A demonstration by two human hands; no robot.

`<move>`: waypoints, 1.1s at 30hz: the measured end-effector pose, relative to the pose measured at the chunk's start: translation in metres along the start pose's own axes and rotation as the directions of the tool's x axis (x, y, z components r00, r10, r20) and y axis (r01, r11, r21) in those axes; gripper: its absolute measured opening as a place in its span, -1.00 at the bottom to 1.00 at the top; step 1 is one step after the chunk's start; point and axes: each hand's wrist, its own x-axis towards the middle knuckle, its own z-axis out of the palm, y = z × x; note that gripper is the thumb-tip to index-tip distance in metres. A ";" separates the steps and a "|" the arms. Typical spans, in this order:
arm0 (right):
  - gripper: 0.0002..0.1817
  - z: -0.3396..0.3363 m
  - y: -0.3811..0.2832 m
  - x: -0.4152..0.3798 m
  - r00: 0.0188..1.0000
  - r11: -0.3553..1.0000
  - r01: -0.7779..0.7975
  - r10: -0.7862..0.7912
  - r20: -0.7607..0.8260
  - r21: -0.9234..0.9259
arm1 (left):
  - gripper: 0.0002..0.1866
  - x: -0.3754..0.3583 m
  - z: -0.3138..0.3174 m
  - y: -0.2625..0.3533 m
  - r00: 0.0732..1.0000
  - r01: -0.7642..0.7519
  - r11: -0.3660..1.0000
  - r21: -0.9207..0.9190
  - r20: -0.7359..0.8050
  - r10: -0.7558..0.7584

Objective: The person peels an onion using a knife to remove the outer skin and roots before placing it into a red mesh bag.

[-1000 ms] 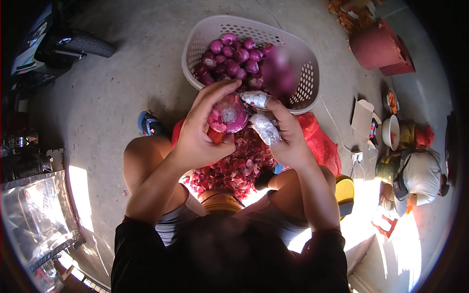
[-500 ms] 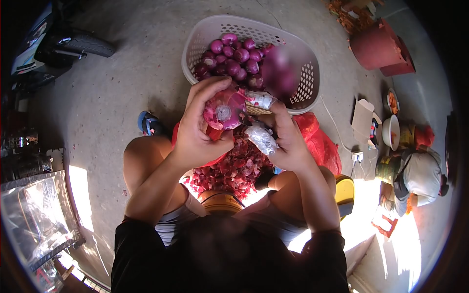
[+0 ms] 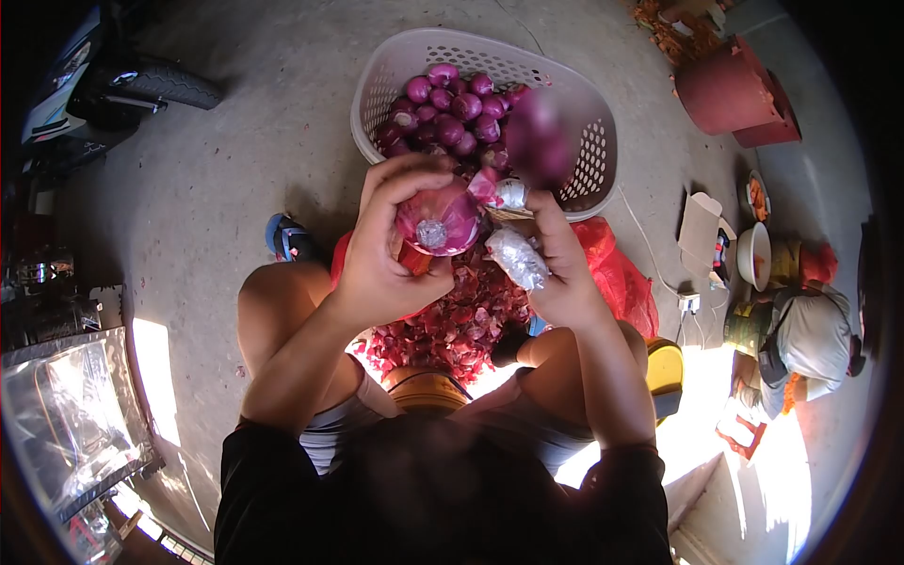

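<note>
My left hand (image 3: 377,245) is closed around a red onion (image 3: 443,217), its pale root end facing me. A red-orange object (image 3: 414,259) shows under the onion in the same palm; its kind is hidden. My right hand (image 3: 551,259) is beside the onion, thumb and index finger apart, both tips wrapped in silvery foil or tape. A loose flap of onion skin (image 3: 484,185) stands between the onion and the wrapped index tip, touching it. Below the hands lies a heap of onion skins (image 3: 457,320), with an orange-yellow container rim (image 3: 424,391) between my legs.
A pale perforated basket (image 3: 363,113) holds several purple onions (image 3: 452,108). Red mesh bagging (image 3: 617,273) lies beside my right knee. A white bowl (image 3: 753,256), an open cardboard box (image 3: 700,226) and a red tub (image 3: 725,87) stand at right. A motorcycle wheel (image 3: 169,85) is at left.
My right hand has drawn slightly right and away from the onion, its fingertips parting. A skin flap now stands out by the index tip. The onion has tilted slightly in my left hand.
</note>
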 end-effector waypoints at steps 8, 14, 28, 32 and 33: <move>-0.53 -0.001 0.006 -0.001 0.996 0.998 -0.016 0.022 -0.085 0.068 | -0.31 -0.001 0.000 -0.006 0.993 -0.119 0.990 0.081 0.006 0.119; -0.53 -0.015 0.003 0.001 0.984 0.991 -0.117 0.124 -0.131 0.057 | -0.28 0.001 0.000 -0.007 0.978 -0.200 0.977 0.069 -0.051 0.204; -0.42 -0.010 0.014 -0.002 0.968 0.921 0.249 -0.232 0.092 -0.300 | -0.24 -0.005 0.002 -0.010 0.998 -0.054 0.996 -0.076 -0.048 0.050; -0.42 -0.009 0.021 -0.003 0.961 0.921 0.277 -0.262 0.092 -0.275 | -0.24 -0.006 0.002 -0.011 1.000 0.002 0.991 -0.134 -0.016 -0.005; -0.42 -0.010 0.022 -0.003 0.960 0.917 0.279 -0.264 0.090 -0.284 | -0.24 -0.006 0.002 -0.009 1.000 0.017 0.989 -0.150 -0.012 -0.019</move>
